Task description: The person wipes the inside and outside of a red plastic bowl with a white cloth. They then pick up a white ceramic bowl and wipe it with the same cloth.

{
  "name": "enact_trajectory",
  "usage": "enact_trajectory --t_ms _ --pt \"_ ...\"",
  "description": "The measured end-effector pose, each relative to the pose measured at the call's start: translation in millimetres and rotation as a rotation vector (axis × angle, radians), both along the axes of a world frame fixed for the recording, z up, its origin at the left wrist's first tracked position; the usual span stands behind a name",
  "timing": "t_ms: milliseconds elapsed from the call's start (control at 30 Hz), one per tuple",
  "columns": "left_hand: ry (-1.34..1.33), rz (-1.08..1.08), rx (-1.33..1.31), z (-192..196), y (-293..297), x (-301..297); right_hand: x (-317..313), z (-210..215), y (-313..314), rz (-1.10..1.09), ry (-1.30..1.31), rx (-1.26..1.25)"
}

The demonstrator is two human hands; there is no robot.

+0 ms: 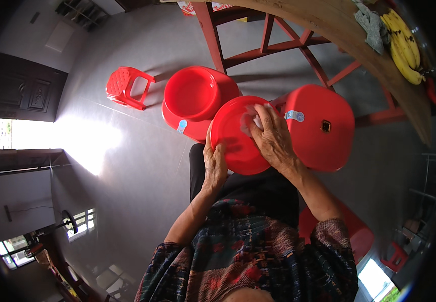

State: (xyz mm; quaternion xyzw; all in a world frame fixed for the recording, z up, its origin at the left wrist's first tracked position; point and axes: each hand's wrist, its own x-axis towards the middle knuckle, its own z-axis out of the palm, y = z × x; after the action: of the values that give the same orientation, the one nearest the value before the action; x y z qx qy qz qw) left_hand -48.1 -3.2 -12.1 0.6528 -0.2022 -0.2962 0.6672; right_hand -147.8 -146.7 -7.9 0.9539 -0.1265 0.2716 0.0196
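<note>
Over my lap, a round red plastic basin [230, 121] is tilted toward me. My left hand [215, 163] grips its left rim, thumb over the edge and fingers partly out of sight behind it. A crumpled pale cloth [248, 121] is bunched in my right hand [274, 138], pressed to the inside of the basin on its right side; part of the cloth is hidden by the fingers. Just beyond, a second red basin [190, 93] rests on a red plastic stool [230, 86]. Another red stool [323, 103] with a square-cornered seat stands to the right.
A small red stool [122, 86] is on the floor at the far left. Ahead stands a wooden table [323, 20] with red legs, bearing bananas [404, 45] and a grey cloth [370, 25]. Behind my right arm is another red stool [356, 231]. A dark door [21, 88] is at left.
</note>
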Motion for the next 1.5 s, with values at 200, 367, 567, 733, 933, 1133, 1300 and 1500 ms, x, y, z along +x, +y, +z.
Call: enact_trajectory --t_ms 200,367,567,733,933,1133,1300,1500 --pt "-0.065 0.038 0.052 4.5 -8.8 -5.3 -24.2 3.1 33.3 -0.031 0.299 0.273" --pt "0.148 0.030 0.064 0.2 -6.4 -6.3 -14.6 -7.6 48.1 0.196 0.163 0.664" --pt "0.070 0.039 0.045 9.2 -12.0 -4.7 31.6 -9.2 32.2 0.152 -0.101 0.296" --pt "0.010 0.111 0.081 13.9 -10.0 -6.7 22.1 -11.1 6.8 -0.118 0.008 0.148" --pt "0.074 0.123 0.035 4.3 -11.7 -6.9 -3.5 -11.1 44.9 -0.009 0.176 0.307" --pt "0.112 0.000 0.196 -8.2 -2.2 -6.9 27.8 -6.1 51.9 0.117 -0.175 1.260" --pt "0.154 0.091 0.123 -9.7 -4.9 -2.9 38.7 7.7 48.8 0.258 -0.238 1.303" --pt "-0.072 0.186 0.059 1.6 -4.7 14.4 16.5 2.4 51.7 0.456 0.042 0.881"
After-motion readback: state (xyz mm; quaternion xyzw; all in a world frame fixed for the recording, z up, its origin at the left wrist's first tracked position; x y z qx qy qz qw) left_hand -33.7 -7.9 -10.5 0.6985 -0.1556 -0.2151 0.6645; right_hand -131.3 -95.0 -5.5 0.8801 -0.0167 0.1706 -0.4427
